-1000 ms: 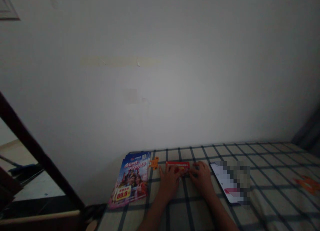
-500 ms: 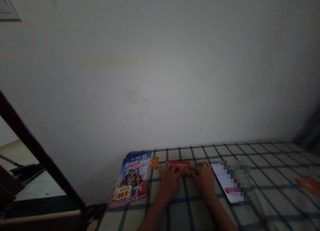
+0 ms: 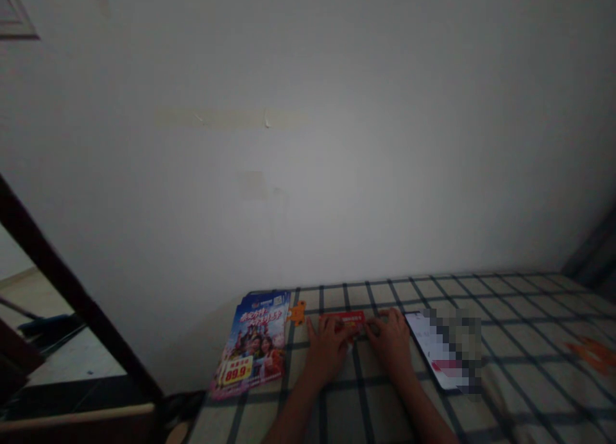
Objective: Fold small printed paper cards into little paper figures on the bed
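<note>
A small red printed paper (image 3: 353, 317) with yellow patches lies on the checked cloth, partly covered by my fingers. Across its left part rests my left hand (image 3: 328, 351), fingers bent and thumb reaching toward the middle of the paper. At the right edge, my right hand (image 3: 391, 341) pinches the paper between thumb and finger. The underside of the paper and some fingertips are hidden. Left of my hands sits a stack of colourful leaflets (image 3: 257, 341), the top one marked 89.9. A phone (image 3: 436, 351) with a lit, partly blurred screen lies just right of my right hand.
The checked cloth (image 3: 524, 341) covers the surface up to a pale wall (image 3: 385, 142). Orange figures are printed on the cloth. A dark slanted post (image 3: 72, 283) stands at the left, beyond the surface's edge, with the floor visible behind it.
My right hand has shifted very slightly left along the red paper, and a little more of the paper's face shows between the hands. The leaflets and phone stay put.
</note>
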Demonstrator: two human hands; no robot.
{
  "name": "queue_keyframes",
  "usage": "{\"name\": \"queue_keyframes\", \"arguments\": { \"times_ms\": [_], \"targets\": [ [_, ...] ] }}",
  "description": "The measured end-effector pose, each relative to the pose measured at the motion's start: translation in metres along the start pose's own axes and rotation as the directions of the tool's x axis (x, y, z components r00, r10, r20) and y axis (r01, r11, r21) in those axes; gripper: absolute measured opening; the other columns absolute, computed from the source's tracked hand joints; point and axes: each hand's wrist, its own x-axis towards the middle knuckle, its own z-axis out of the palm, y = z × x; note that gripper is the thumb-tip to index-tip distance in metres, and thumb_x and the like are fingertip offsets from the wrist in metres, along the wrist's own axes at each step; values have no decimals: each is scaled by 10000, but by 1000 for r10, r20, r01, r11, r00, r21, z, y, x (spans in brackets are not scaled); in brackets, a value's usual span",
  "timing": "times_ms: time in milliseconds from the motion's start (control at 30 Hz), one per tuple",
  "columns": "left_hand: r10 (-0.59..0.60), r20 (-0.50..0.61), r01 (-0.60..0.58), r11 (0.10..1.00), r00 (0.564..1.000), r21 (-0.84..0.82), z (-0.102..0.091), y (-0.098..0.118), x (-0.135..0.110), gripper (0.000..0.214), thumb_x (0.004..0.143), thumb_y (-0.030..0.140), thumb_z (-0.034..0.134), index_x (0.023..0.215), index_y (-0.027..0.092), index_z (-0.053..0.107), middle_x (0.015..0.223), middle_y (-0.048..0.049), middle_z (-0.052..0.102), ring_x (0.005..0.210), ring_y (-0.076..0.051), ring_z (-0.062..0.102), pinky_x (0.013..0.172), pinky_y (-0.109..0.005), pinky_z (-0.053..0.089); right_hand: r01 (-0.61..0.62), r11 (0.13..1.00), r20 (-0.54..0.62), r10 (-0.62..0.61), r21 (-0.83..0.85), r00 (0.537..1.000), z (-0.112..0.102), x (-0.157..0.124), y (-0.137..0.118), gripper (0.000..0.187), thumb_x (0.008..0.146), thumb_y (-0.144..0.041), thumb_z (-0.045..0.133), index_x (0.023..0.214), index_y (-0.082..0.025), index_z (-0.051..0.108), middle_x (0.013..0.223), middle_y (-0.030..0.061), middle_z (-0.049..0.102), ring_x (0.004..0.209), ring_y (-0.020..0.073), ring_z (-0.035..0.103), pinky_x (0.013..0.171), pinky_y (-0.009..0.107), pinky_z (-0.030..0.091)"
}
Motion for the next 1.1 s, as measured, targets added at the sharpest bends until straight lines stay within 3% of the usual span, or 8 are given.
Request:
{"name": "queue_keyframes", "arguments": {
  "times_ms": [533,933,1100],
  "targets": [
    [-12,-7,12,1000,1000,-26,0,-1,1,391,957,331,509,1283,541,560,1327,17,549,1303,-272,402,1124,-754,34,-28,1000,31,27,11,999,0,-1,-4,230,839,-502,659,862,-285,730,1188,81,617,1271,321,431,991,454,368],
    [-29,-79,21,995,996,-100,3,-2,0,360,960,308,523,1269,481,586,1292,29,601,1287,-256,441,1145,-730,26,35,997,-1,-35,65,999,7,-4,3,283,829,-540,646,900,-273,706,1178,88,607,1222,314,484,1011,487,386],
    [-25,-74,15,990,997,-139,3,-3,1,421,957,202,488,1265,471,589,1313,35,613,1341,-254,408,1138,-739,-13,68,990,-44,-63,125,997,17,-3,9,361,817,-530,657,1053,-257,664,1226,109,601,1228,322,498,1012,500,411]
  ]
}}
